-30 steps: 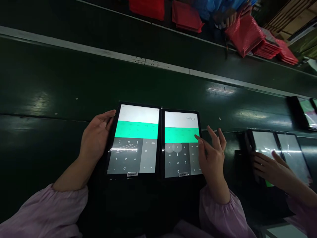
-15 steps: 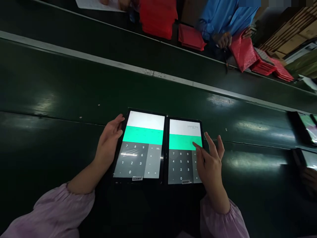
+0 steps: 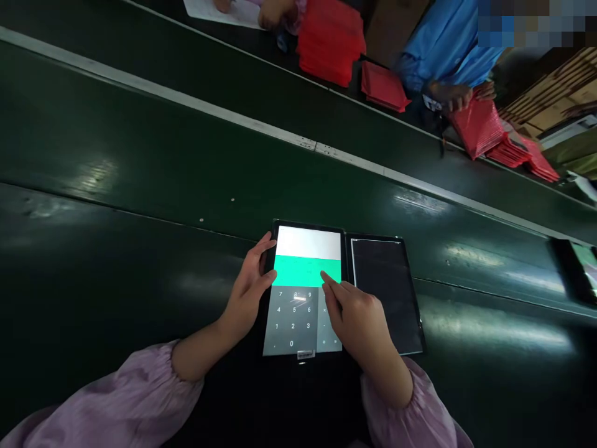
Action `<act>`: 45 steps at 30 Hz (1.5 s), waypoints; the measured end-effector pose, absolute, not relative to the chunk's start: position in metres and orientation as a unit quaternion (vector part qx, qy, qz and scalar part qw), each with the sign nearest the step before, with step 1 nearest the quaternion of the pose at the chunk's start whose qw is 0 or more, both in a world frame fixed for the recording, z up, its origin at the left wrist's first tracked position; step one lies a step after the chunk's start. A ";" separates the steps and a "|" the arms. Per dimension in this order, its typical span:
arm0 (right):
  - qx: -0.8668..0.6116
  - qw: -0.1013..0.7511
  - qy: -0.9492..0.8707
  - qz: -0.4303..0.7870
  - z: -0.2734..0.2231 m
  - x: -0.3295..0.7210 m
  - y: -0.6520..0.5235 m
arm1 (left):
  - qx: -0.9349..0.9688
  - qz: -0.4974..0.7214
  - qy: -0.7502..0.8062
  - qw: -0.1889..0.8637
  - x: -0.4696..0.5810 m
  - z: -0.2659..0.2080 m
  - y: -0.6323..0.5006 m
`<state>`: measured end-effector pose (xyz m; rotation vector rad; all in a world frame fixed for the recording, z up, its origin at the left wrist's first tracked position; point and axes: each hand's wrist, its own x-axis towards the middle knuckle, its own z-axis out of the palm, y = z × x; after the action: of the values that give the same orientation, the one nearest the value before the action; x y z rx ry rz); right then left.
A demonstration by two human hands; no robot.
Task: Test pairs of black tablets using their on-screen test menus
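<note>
Two black tablets stand side by side on the green work surface. The left tablet [image 3: 293, 318] shows a calculator with a white display area, a green band and grey number keys. My left hand [image 3: 246, 287] grips its left edge, the thumb on the front frame. My right hand [image 3: 361, 320] reaches over its right side with the index finger stretched to the green band; whether the fingertip touches the glass I cannot tell. Nothing is held in this hand. Partly behind it, the right tablet [image 3: 385, 292] has a dark screen with a thin white line along its top and left.
Across the bench, red bubble mailers [image 3: 329, 43] lie in stacks. A person in a blue sleeve [image 3: 443, 43] handles another red mailer [image 3: 478, 127]. A metal strip [image 3: 209, 109] runs along the bench. Another device [image 3: 585, 267] lies at the far right.
My right hand has moved from the right tablet to the left tablet's screen. The right tablet's calculator has given way to a dark screen. The view has shifted, so the tablets appear further right.
</note>
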<state>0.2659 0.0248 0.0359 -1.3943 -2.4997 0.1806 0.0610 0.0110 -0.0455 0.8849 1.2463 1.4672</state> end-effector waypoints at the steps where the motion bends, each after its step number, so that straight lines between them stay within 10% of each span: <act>1: -0.481 0.134 -0.864 0.064 0.035 0.266 0.027 | 0.365 0.608 0.507 0.490 0.061 -0.046 0.011; 45: -0.550 0.139 -0.820 0.084 0.029 0.273 0.029 | 0.475 0.506 0.537 0.479 0.046 -0.050 0.012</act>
<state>0.2734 0.0290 0.0293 -1.5892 -2.3698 0.2426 0.0461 0.0118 -0.0500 1.1592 1.3110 1.2348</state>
